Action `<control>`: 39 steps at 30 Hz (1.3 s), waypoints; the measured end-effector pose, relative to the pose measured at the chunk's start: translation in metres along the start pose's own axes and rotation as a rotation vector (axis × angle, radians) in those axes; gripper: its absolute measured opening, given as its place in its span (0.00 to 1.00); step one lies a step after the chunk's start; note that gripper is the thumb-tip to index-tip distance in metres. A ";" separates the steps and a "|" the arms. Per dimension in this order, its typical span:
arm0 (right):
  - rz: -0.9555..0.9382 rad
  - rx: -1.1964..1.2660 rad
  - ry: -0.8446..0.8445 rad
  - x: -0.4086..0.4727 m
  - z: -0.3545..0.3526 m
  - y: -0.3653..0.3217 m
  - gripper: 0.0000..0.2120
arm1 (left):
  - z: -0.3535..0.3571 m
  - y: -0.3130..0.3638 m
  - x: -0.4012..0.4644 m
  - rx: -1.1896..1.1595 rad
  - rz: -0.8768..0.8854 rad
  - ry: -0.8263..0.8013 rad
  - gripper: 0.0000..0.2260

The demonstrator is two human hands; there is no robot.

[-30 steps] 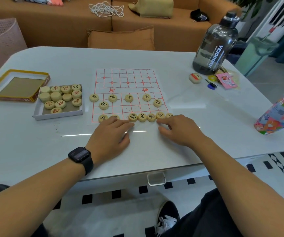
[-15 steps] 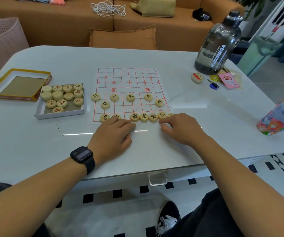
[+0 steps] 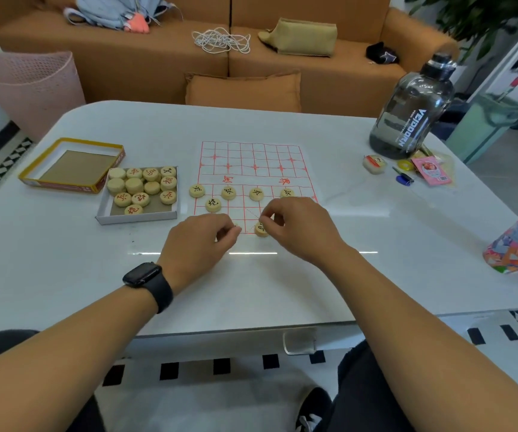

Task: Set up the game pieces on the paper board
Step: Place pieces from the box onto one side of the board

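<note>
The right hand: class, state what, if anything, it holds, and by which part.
The right hand pinches a round wooden game piece at its top rim, with the fingertips, at the near edge of the paper board. The piece rests on the board.

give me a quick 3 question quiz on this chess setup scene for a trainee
1. True or false: the far half of the paper board already holds pieces.
2. Multiple choice: where do the spare pieces lie? A) in the yellow-edged lid B) in the white tray C) beside the water bottle
3. Fill in: the watch is worn on the ___ wrist.

Key
1. False: only the near half holds pieces.
2. B. The lid holds no pieces.
3. Left. The left hand and the right hand are both at the board's near row, and the right hand's fingers touch a piece there.
</note>
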State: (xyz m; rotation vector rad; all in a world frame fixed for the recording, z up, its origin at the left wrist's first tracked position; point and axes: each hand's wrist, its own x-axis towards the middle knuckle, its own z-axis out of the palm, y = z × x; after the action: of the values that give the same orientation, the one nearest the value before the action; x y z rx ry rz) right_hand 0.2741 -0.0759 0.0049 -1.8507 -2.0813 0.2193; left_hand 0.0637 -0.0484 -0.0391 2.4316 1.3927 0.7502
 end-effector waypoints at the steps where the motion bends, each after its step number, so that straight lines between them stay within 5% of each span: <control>1: -0.033 0.016 0.009 0.005 0.005 -0.012 0.09 | -0.007 -0.005 0.000 -0.019 -0.017 0.020 0.10; 14: -0.205 0.031 -0.086 0.104 0.063 -0.137 0.08 | -0.087 -0.113 -0.003 0.059 -0.368 0.128 0.04; 20: -0.216 -0.080 -0.144 0.158 0.095 -0.165 0.13 | -0.093 -0.162 0.011 0.058 -0.525 0.146 0.10; 28: -0.238 -0.133 -0.151 0.188 0.120 -0.170 0.17 | -0.077 -0.182 0.028 0.265 -0.400 0.073 0.10; 39: -0.321 -0.130 -0.264 0.187 0.112 -0.159 0.17 | -0.077 -0.189 0.037 0.255 -0.325 0.064 0.11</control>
State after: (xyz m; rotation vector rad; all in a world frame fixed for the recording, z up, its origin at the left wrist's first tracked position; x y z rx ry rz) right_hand 0.0694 0.0988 -0.0166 -1.5937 -2.5929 0.2628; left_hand -0.1015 0.0774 -0.0467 2.2824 1.9529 0.6063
